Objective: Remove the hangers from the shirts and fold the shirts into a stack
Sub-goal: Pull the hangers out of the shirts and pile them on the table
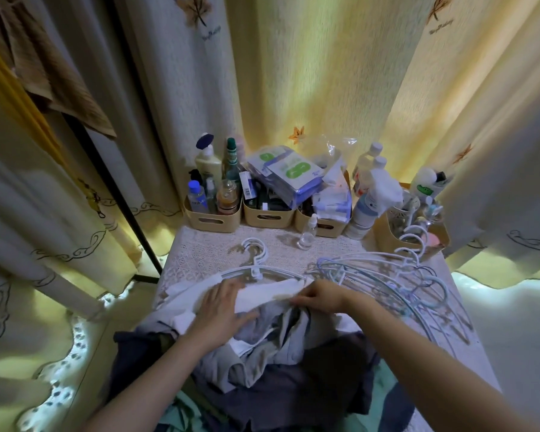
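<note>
The left hand is lying flat, fingers straight, on a white shirt that is resting crumpled on the worktop over a pile of darker clothes, with a hanger showing at its far edge. The right hand is pinching the shirt's fabric with curled fingers, and loose hangers are lying just to its right.

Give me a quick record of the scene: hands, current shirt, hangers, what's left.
left hand: flat on the white shirt, fingers straight
right hand: pinches the shirt's fabric near its top edge
white shirt: unfolded, atop the clothes pile, white hanger apparently not yet out
empty hangers: heaped on the table, right of the shirt
clothes pile: rumpled grey and dark garments
folded stack: none visible
</note>
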